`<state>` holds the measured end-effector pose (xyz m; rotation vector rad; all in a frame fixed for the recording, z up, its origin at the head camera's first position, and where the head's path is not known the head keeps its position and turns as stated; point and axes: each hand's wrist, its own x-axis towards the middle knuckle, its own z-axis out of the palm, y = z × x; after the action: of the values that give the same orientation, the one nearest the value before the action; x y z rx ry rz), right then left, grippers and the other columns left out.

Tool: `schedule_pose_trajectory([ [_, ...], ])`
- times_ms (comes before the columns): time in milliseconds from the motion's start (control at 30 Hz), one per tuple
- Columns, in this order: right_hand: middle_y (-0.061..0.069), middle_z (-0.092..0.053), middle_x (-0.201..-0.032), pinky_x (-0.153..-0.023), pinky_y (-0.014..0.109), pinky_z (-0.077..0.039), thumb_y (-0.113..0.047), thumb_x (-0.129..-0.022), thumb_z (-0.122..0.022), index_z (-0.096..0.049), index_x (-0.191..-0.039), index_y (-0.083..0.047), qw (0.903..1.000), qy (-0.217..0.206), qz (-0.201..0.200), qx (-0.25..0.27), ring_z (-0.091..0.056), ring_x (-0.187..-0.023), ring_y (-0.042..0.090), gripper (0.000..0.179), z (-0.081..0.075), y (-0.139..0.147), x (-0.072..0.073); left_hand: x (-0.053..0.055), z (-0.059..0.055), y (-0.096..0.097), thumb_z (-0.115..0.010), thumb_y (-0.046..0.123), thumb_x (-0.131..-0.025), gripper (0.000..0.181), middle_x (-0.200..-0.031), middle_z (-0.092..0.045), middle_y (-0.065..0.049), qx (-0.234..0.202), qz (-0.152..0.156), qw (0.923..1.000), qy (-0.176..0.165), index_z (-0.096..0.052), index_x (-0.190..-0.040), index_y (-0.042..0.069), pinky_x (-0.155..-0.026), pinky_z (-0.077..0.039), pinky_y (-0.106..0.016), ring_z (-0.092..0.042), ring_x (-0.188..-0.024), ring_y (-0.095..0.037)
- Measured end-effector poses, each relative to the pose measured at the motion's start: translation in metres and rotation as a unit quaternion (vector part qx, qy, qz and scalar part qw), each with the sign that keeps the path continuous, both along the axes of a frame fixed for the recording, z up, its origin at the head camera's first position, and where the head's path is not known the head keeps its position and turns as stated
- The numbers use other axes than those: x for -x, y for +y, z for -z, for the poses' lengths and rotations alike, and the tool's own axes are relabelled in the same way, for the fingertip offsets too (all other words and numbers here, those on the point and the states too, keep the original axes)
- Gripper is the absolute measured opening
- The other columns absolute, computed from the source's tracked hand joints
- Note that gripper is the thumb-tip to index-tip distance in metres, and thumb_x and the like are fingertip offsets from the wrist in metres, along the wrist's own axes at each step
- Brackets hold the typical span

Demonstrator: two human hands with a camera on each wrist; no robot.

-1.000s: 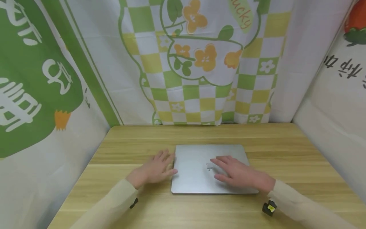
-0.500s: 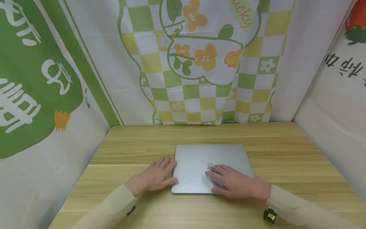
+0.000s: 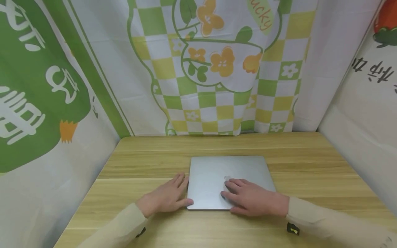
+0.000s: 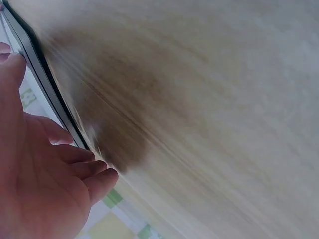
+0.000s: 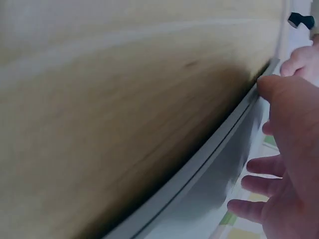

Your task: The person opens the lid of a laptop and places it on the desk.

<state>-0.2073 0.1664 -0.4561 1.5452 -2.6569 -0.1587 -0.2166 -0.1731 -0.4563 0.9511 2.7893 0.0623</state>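
Note:
A closed silver laptop with a small logo on its lid lies flat on the wooden table. Beside its left edge is my left hand, fingers extended along that side and thumb on the front-left corner. The left wrist view shows the dark side edge of the laptop close by the left fingertips. My right hand is over the front right of the lid and hides part of it. In the right wrist view its thumb touches the laptop's front edge, while the other fingers spread loosely over the lid.
The wooden table extends around the laptop on all sides. Behind it hangs a green and yellow checked curtain. Printed cloth covers the left side and the right side. Dark wrist gear shows under the right sleeve.
Both hands have moved toward the laptop's front edge. The left thumb has slid down to the front-left corner, and the right hand has shifted left and lower over the lid. The laptop stays put.

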Motion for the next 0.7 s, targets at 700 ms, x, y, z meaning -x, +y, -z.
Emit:
schedule_pose_trajectory([
  [700,0.009,-0.054,-0.143,-0.092,0.039,-0.057,-0.047,-0.104,-0.038,-0.045,-0.144,-0.016,0.9826,0.159,-0.071,-0.065,-0.055,-0.127,0.024,0.051,0.008,-0.004,-0.005,-0.007,0.000,0.002,-0.040,0.085,-0.081,0.116,-0.162,-0.010,-0.025,0.037,-0.005,0.9990,-0.023,-0.016,-0.155,-0.001,-0.124,-0.022,-0.047,-0.015,-0.151,-0.039],
])
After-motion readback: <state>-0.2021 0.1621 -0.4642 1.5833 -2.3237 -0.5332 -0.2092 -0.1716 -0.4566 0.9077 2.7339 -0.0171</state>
